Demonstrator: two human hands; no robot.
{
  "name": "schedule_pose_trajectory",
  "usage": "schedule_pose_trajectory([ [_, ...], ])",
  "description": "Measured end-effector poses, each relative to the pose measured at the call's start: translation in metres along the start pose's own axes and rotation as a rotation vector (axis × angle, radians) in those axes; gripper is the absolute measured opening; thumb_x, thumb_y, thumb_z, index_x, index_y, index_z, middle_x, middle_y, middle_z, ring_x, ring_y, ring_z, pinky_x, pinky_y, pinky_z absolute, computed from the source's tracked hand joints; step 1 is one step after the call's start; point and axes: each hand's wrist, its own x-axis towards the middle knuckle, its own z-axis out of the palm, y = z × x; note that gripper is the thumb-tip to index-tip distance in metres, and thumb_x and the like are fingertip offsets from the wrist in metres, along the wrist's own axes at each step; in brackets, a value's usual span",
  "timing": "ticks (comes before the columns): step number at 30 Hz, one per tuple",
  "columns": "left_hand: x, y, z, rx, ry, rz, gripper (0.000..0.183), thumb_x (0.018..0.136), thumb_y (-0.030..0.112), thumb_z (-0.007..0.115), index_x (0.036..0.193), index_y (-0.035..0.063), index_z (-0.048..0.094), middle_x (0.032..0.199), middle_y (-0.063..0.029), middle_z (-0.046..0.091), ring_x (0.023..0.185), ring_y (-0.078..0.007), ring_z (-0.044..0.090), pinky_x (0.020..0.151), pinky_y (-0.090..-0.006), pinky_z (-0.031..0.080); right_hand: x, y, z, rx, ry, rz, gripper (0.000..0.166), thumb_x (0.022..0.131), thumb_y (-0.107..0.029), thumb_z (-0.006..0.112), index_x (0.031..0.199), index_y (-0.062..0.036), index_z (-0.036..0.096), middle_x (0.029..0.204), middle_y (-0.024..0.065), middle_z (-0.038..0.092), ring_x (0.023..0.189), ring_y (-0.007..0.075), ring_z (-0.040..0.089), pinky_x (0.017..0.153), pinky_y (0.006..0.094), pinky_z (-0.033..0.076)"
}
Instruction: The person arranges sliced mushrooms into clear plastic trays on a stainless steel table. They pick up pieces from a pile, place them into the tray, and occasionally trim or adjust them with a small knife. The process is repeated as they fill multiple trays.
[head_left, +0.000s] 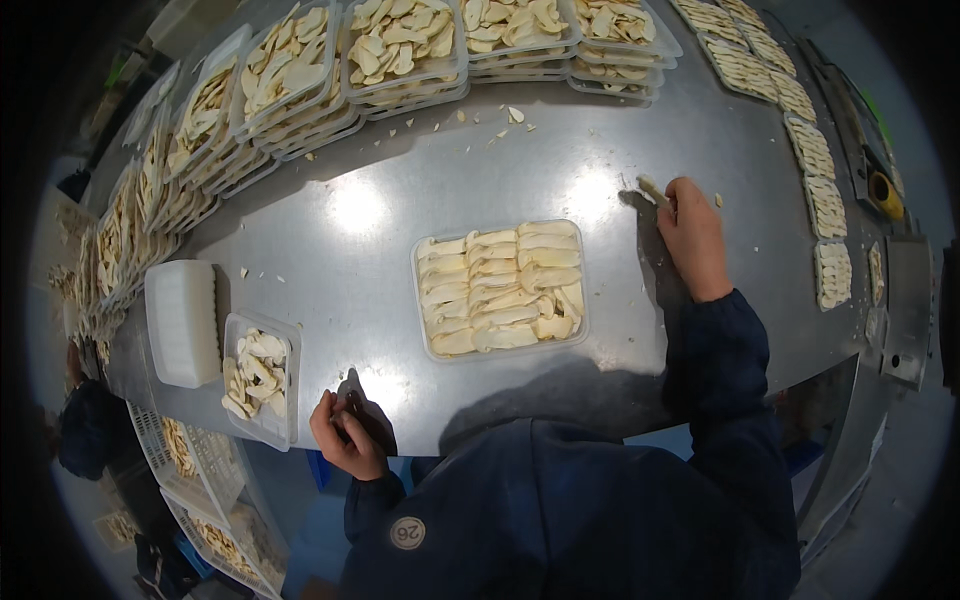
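Observation:
My right hand (694, 236) pinches a small pale mushroom piece (654, 191) just above the steel table, to the right of the middle. A clear plastic tray (501, 289) lies in front of me, filled with sliced mushrooms in three rows, with shorter pieces in its near right corner. My left hand (349, 435) is at the table's near edge with its fingers curled; whether it holds anything does not show. Left of it, a smaller-looking clear tray (295, 375) holds a loose heap of mushroom slices (259, 371).
Stacked trays of loose slices (405, 41) line the table's far and left sides. Trays of arranged slices (810, 150) run along the right. A stack of white empty trays (182, 322) stands left. Crumbs lie on the steel table (337, 262). White crates (214, 465) stand below left.

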Motion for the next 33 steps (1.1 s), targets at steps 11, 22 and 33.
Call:
schedule_pose_trajectory([
  [11,0.0,0.0,0.0,0.011,-0.006,-0.004,0.03,0.094,-0.002,0.049,0.123,-0.0052,0.058,0.101,-0.0128,0.06,0.085,-0.0172,0.058,0.075,-0.0275,0.046,-0.013,-0.001,-0.016,0.053,-0.167,-0.067,0.028,0.079,-0.007,0.067,0.105,-0.004,0.059,0.1,0.0128,0.058,0.092,0.0347,0.06,0.077,0.0403,0.05],
  [22,0.002,0.002,0.002,0.014,0.005,-0.014,0.03,0.093,-0.004,0.049,0.121,-0.0052,0.06,0.105,-0.015,0.062,0.083,-0.0192,0.062,0.074,-0.0279,0.047,-0.034,-0.078,-0.022,0.278,-0.274,-0.375,0.027,0.076,-0.005,0.07,0.099,-0.0021,0.055,0.093,0.0136,0.054,0.085,0.033,0.056,0.072,0.0392,0.049],
  [33,-0.002,-0.002,0.0,-0.011,0.013,-0.053,0.029,0.094,-0.003,0.049,0.121,-0.0047,0.059,0.103,-0.0145,0.062,0.08,-0.0177,0.06,0.074,-0.0279,0.047,-0.052,-0.095,-0.004,0.257,-0.41,-0.364,0.031,0.078,-0.004,0.069,0.106,-0.0015,0.055,0.098,0.0127,0.051,0.086,0.0309,0.058,0.072,0.0373,0.051],
])
